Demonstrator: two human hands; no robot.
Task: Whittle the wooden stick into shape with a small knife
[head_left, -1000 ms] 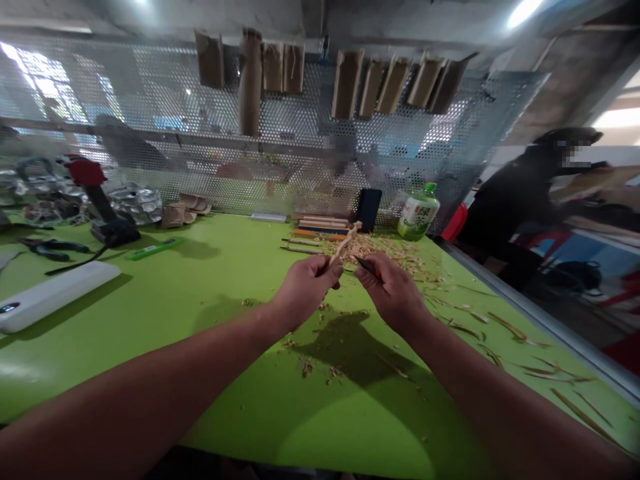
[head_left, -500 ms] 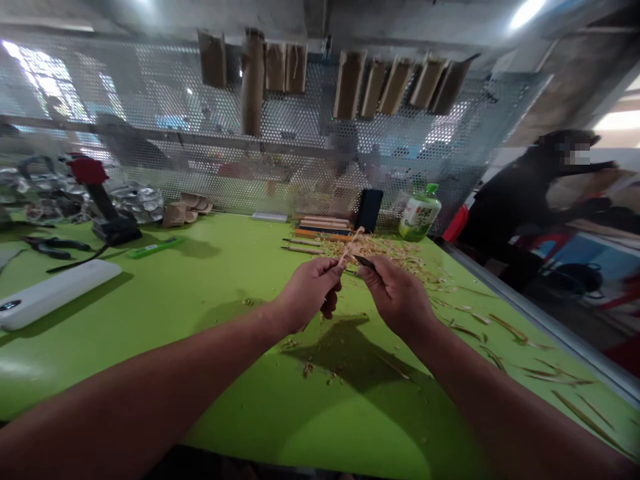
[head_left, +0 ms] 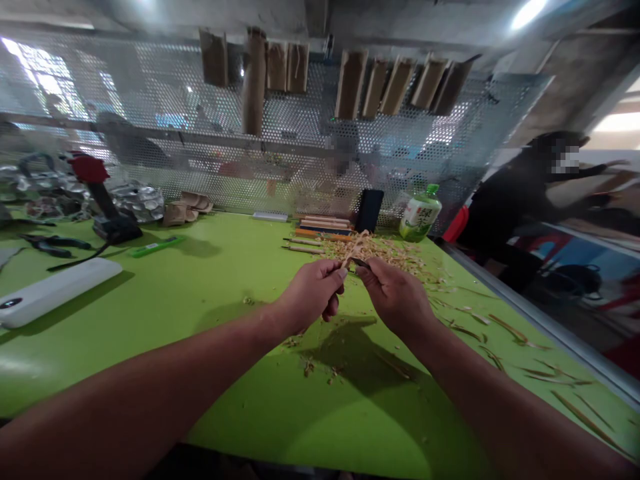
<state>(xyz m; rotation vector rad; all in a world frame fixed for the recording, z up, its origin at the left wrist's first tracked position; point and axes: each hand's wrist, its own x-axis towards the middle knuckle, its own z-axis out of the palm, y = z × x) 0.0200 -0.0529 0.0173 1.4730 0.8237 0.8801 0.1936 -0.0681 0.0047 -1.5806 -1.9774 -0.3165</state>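
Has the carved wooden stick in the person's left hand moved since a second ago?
Yes: the stick has shifted right, nearer the green-capped bottle.

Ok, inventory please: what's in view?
wooden carving: one, pale tan, in left hand
carving knife: one, dark blade, in right hand
wood shavings: heap, pale tan, bench middle
carving tools: several, orange-and-wood, behind shavings
phone: one, black, upright at back
bottle: one, green, back right
power bank: one, white, bench left
workbench: one, lime green, under everything
perforated panel: one, silver, behind bench
paper pouches: nine, brown, hanging on panel
co-worker: one, black clothing, far right
hands: two, bare, centre
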